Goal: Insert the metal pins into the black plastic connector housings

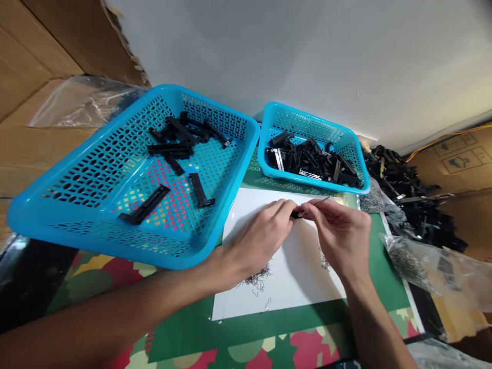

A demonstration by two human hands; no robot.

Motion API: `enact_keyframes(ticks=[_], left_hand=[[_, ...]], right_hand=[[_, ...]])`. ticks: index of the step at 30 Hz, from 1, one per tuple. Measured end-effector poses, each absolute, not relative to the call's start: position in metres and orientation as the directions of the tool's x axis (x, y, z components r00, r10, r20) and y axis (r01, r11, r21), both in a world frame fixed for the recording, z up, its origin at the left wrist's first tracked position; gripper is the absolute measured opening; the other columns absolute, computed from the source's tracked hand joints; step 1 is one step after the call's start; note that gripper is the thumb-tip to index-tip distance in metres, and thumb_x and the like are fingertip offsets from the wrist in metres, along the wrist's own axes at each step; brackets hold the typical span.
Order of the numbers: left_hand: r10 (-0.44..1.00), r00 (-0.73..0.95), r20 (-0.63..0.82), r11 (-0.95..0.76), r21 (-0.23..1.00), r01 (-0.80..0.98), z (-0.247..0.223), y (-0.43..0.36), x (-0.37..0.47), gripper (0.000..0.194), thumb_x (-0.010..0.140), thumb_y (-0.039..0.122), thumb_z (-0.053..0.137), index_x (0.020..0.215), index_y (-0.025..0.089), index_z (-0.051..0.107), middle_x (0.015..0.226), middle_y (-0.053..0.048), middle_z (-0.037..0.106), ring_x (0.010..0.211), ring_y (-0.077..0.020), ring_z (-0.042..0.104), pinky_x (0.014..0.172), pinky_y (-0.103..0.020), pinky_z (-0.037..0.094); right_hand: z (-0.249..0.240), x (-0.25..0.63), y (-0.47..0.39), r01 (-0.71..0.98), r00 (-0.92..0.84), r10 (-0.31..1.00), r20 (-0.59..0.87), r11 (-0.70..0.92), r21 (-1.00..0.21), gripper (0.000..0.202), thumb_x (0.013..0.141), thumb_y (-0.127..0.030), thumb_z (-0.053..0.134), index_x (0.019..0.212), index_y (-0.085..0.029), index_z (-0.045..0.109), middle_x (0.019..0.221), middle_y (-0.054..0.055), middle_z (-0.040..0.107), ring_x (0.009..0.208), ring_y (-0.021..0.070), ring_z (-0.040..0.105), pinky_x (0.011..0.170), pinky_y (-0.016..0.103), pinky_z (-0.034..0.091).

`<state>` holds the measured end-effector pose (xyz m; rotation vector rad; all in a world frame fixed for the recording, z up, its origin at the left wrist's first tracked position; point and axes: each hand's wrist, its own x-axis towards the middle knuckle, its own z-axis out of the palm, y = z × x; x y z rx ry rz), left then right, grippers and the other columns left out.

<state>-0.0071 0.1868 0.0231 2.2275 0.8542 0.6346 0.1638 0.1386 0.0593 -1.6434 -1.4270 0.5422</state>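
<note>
One black part [296, 214] between both hands [303, 236]

Desk [177, 328]: green top, with a camouflage-like pattern in red, cream and green along its near side
White sheet [292, 279]: flat on the green top
Large blue basket [237, 192]: left of the white sheet
Smaller blue basket [315, 185]: just beyond the sheet's far edge
Wire pieces [258, 278]: loose heaps on the sheet
Clear bag [407, 261]: right of the sheet, overlapping the desk's edge

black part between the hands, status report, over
Left hand gripping black part. Right hand pinching thin rod close by. Fingers hide most of the part. No obstruction seen between hands.
</note>
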Motion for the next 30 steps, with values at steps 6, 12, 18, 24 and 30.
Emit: enact_keyframes(ticks=[6, 12, 18, 24, 30], left_hand=[[0.705, 0.668, 0.24, -0.608, 0.689, 0.394, 0.021, 0.186, -0.008, 0.02, 0.104, 0.005, 0.05, 0.117, 0.018, 0.057, 0.11, -0.005, 0.068, 0.101, -0.0226, 0.07, 0.085, -0.038, 0.058], [0.682, 0.695, 0.229, -0.634, 0.66, 0.404, 0.021, 0.186, -0.01, 0.028, 0.1, -0.001, 0.048, 0.12, 0.017, 0.057, 0.114, -0.008, 0.069, 0.107, -0.0251, 0.069, 0.089, -0.041, 0.059], [0.69, 0.69, 0.218, -0.612, 0.684, 0.397, 0.022, 0.188, -0.01, 0.031, 0.099, -0.004, 0.045, 0.117, 0.018, 0.057, 0.117, -0.008, 0.07, 0.11, -0.0235, 0.069, 0.091, -0.039, 0.058], [0.72, 0.664, 0.201, -0.587, 0.688, 0.428, 0.027, 0.188, -0.008, 0.017, 0.103, 0.004, 0.048, 0.108, 0.019, 0.055, 0.105, -0.005, 0.069, 0.094, -0.0214, 0.07, 0.077, -0.034, 0.055], [0.79, 0.6, 0.128, -0.459, 0.772, 0.439, 0.03, 0.189, -0.009, 0.01, 0.106, 0.02, 0.055, 0.113, 0.021, 0.049, 0.077, 0.004, 0.061, 0.058, -0.0146, 0.056, 0.052, -0.027, 0.038]], right_hand=[[0.064, 0.163, 0.145, 0.579, 0.242, 0.949, 0.203, 0.027, -0.815, 0.013, 0.094, -0.031, 0.077, 0.091, -0.021, 0.085, 0.084, 0.003, 0.084, 0.072, 0.0206, 0.081, 0.069, 0.03, 0.068], [0.066, 0.162, 0.147, 0.648, 0.213, 0.944, 0.254, 0.058, -0.76, 0.012, 0.092, -0.03, 0.079, 0.089, -0.021, 0.086, 0.081, 0.004, 0.084, 0.067, 0.0211, 0.08, 0.062, 0.029, 0.066], [0.065, 0.165, 0.152, 0.643, 0.188, 0.952, 0.241, 0.066, -0.763, 0.008, 0.09, -0.025, 0.08, 0.088, -0.02, 0.086, 0.08, 0.004, 0.084, 0.068, 0.0215, 0.081, 0.063, 0.028, 0.067], [0.068, 0.164, 0.147, 0.616, 0.243, 0.932, 0.269, 0.066, -0.785, 0.01, 0.094, -0.027, 0.076, 0.09, -0.021, 0.083, 0.085, 0.003, 0.083, 0.074, 0.0202, 0.08, 0.071, 0.032, 0.066], [0.07, 0.195, 0.116, 0.608, 0.391, 0.893, 0.225, -0.067, -0.791, 0.025, 0.104, -0.036, 0.061, 0.092, -0.02, 0.075, 0.077, 0.002, 0.071, 0.07, 0.0172, 0.067, 0.068, 0.03, 0.056]])
